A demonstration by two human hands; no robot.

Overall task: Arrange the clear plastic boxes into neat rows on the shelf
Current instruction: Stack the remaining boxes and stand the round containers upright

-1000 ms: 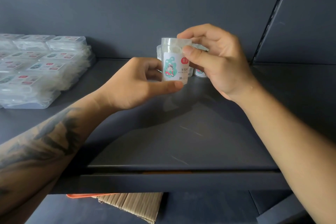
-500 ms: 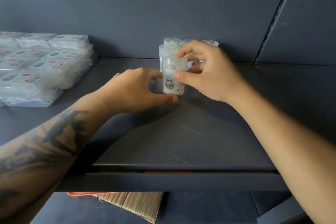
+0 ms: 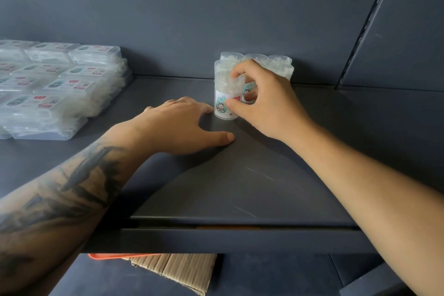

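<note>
Head view: right hand [image 3: 266,103] pinches upright jar [image 3: 225,94] — left hand [image 3: 182,125] beside

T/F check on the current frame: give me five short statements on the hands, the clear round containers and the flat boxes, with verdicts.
1. The right hand grips the front container. True.
2. The front container lies on its side. False: it stands upright on the shelf.
3. The left hand holds a flat box. False: it rests open on the shelf, holding nothing.
4. More containers stand behind the gripped one, by the back wall. True.
5. The flat boxes are stacked at the shelf's right end. False: they sit at the left.
</note>
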